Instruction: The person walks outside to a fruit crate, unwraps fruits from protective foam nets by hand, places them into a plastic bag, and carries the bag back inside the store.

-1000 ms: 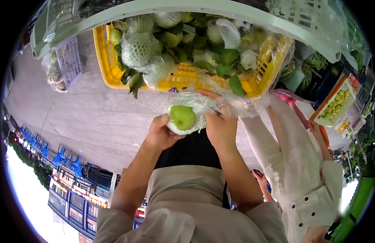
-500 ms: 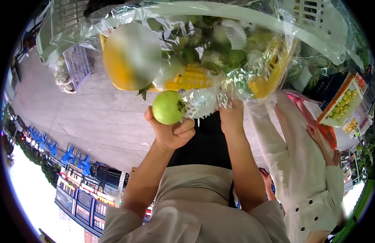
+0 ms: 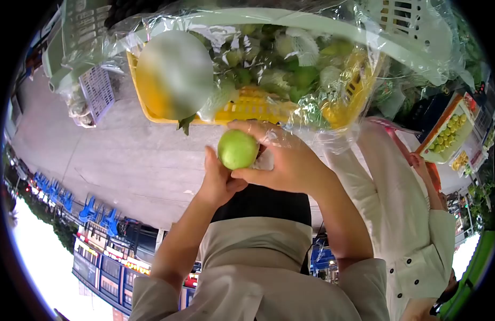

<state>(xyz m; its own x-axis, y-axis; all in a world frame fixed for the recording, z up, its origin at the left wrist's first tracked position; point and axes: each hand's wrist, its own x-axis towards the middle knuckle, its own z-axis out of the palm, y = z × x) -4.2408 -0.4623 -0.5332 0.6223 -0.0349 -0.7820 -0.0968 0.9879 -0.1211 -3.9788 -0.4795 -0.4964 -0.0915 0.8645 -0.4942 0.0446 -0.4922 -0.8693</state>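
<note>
A round green fruit [image 3: 238, 149] is held between my two hands in front of my body. My left hand [image 3: 218, 179] supports it from the lower left, thumb raised beside it. Curved round its right side is my right hand [image 3: 282, 158], with fingers above and thumb below. Clear plastic film [image 3: 311, 112] hangs just beyond my right hand. Past my hands stands a yellow crate [image 3: 250, 109] holding green fruits, leaves and white foam nets, partly veiled by the film.
A pale green rail [image 3: 290, 17] arches over the crate. At the left is a lilac basket [image 3: 97, 92]. To the right stands a person in pale clothing [image 3: 400, 214], near a box of yellow-green fruits [image 3: 448, 134]. A blurry round patch covers the crate's left part.
The green fruit has come out of its white foam net and plastic. My right hand has moved left from the wrapping onto the fruit. Clear film now spreads over the crate.
</note>
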